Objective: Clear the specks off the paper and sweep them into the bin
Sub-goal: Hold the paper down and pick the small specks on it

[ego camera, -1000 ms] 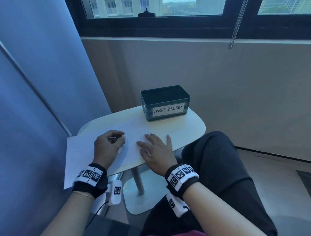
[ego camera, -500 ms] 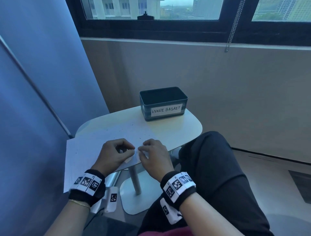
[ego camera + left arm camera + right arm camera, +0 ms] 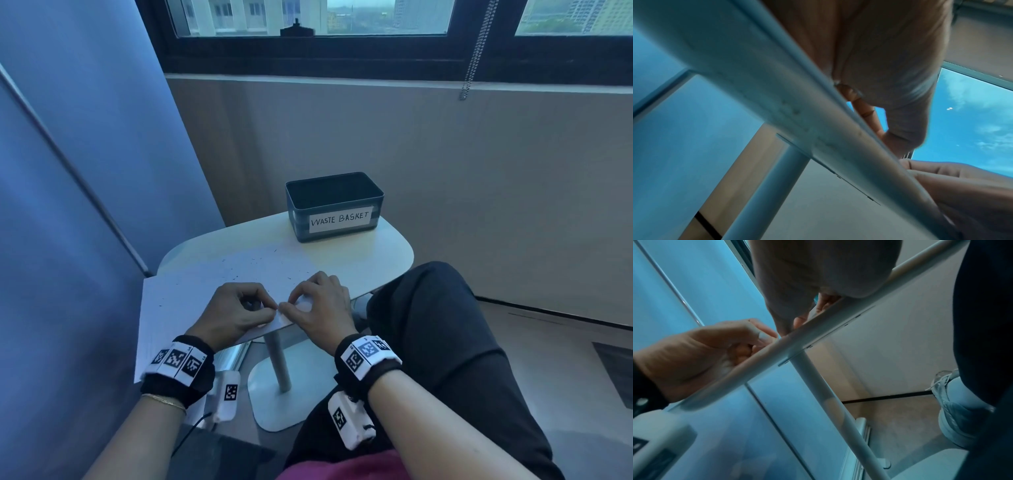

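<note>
Paper: a white sheet (image 3: 219,274) lies on the small white table (image 3: 376,260); its left part hangs over the table's left edge. The near edge is lifted a little where the hands meet.
Specks: small dark specks (image 3: 255,263) are scattered over the sheet, mostly on its far and left parts.
Bin: a dark box (image 3: 334,205) with the label "WASTE BASKET" stands at the far side of the table, apart from the sheet.
Left hand: the left hand (image 3: 236,313) is at the near edge of the table, fingers curled, thumb and forefinger pinching the paper's edge.
Right hand: the right hand (image 3: 320,303) is just right of it, also curled and pinching the same edge; the fingertips of the two hands almost touch.
Wrist views: both look up from under the table edge, so the paper's top is hidden there.
Change: one second ago the right hand lay flat on the sheet with straight fingers; now it is curled and closer to the left hand.
</note>
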